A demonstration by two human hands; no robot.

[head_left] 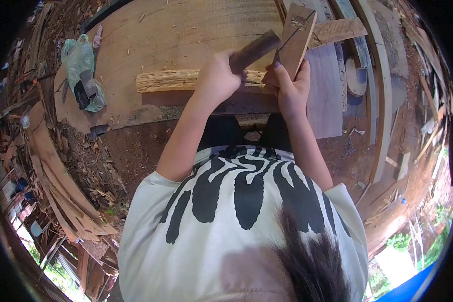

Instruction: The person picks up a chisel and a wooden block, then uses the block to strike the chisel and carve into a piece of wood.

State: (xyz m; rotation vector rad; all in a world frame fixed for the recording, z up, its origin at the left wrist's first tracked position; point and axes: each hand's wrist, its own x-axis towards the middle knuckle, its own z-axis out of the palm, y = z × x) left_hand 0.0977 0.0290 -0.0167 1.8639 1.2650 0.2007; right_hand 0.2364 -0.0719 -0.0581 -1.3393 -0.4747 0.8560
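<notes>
My left hand (217, 76) is closed around a short, thick, dark wooden stick (256, 50), whose free end points up and to the right. In my right hand (293, 95) is a narrow wooden board (298, 34), gripped near its lower end and tilted upright. A dark line crosses that board's face, and a rough pale patch shows near its top. The stick's end lies close beside the board's left edge in this view. Below both hands runs a rough-edged wooden plank (166, 80), partly covered by my left wrist and fingers.
A wide plywood sheet (186, 30) lies under the work. On its left rests a green plastic bag (78, 58) with a dark tool (85, 88) on it. Long wooden beams (380, 90) and a pale board (327, 95) lie at right. Wood scraps (60, 176) cover the ground at left.
</notes>
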